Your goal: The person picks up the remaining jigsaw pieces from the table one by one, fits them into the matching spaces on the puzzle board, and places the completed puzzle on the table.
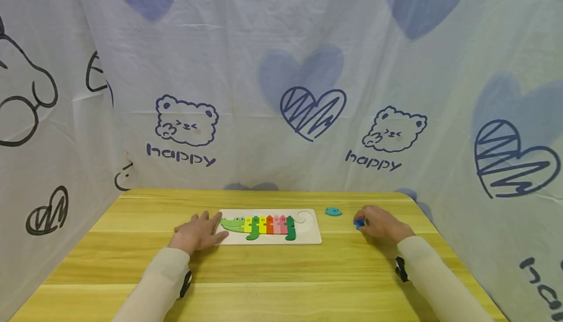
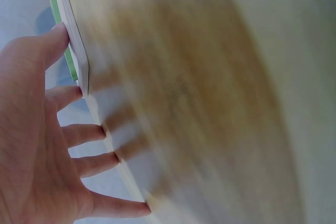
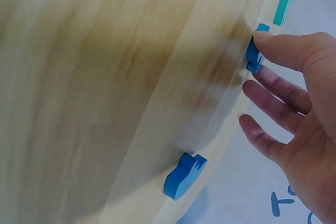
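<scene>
A white wooden puzzle board (image 1: 272, 240) lies on the table, bearing a crocodile (image 1: 264, 225) of coloured pieces; its curled tail outline shows bare wood. My left hand (image 1: 198, 232) rests at the board's left end with spread fingers; in the left wrist view its thumb (image 2: 56, 38) touches the board's edge. Farther right, my right hand (image 1: 381, 222) pinches a dark blue puzzle piece (image 3: 255, 51) between thumb and forefinger, close to the tabletop. The other fingers hang loosely bent. A second blue piece (image 3: 184, 177) lies near that hand in the right wrist view, hidden in the head view.
A light blue puzzle piece (image 1: 333, 211) lies on the table between the board and my right hand. The wooden table (image 1: 281, 283) ends at a white curtain (image 1: 246, 68) printed with hearts and bears, which also hangs along both sides.
</scene>
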A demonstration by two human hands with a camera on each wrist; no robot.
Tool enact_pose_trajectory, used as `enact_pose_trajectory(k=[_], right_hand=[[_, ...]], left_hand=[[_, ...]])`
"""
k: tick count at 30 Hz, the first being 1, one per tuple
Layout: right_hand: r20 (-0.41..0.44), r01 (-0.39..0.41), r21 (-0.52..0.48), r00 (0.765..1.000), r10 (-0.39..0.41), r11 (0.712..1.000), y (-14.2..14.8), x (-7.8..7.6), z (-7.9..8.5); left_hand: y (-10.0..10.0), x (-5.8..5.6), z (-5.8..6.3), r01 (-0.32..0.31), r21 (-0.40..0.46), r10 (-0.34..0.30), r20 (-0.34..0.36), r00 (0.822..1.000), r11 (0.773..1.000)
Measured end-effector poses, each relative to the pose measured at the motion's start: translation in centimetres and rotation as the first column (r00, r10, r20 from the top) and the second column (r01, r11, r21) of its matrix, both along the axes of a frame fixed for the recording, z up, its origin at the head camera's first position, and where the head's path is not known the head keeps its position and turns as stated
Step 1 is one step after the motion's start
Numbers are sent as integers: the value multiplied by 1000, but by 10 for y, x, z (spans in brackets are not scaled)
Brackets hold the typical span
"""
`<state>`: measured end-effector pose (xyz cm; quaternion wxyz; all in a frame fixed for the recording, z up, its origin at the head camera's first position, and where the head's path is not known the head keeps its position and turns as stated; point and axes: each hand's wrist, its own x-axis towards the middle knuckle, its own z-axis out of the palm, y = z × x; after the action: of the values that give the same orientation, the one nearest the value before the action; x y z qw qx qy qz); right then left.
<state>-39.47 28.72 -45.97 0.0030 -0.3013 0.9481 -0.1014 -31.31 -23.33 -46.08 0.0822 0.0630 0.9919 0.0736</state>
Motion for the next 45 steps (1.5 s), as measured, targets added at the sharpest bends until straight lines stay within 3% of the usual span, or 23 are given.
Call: enact_pose_trajectory(k=[10,21,31,45], right_hand=[[-18,-34,44,999,35,998,1,6,2],[-44,-3,57,999,6,998,-1,9,-2],[-125,-23,36,992,27,999,-8,10,2],[-151,-48,4,987,48,999,-32,8,10]], left_hand=[[1,0,0,-1,0,1,2,1000,1000],[1,1,2,-3,10,3,7,1000,1000],[1,0,2,-9,8,9,4,1000,1000],[1,0,1,-8,4,8,-1,1000,1000]])
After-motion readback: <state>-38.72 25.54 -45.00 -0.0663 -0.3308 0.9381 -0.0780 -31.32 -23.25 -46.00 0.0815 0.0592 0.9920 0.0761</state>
